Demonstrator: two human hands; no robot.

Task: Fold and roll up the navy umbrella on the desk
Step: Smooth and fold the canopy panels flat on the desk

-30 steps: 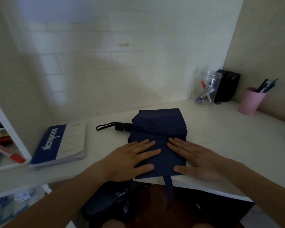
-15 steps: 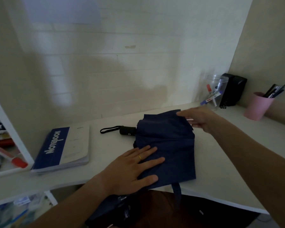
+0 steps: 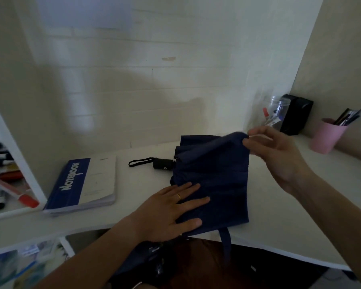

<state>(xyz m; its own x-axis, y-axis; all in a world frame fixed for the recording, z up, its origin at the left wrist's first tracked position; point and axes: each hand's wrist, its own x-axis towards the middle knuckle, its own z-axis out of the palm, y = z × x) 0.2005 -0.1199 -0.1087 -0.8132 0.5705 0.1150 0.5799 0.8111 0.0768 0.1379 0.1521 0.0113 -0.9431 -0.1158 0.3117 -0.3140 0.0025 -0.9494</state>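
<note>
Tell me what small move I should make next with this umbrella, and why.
Probably draw the far corner you are pinching with your right hand toward you, over the navy umbrella, to fold or start the roll. Your left hand lies flat on the near canopy, pinning it to the desk, and the lifted corner is already clear of the surface.

The left hand (image 3: 169, 211) lies flat, fingers (image 3: 193, 202) straight and spread, palm down. The right hand (image 3: 279, 155) is raised, thumb and forefinger pinched together, forearm angled upward.
</note>
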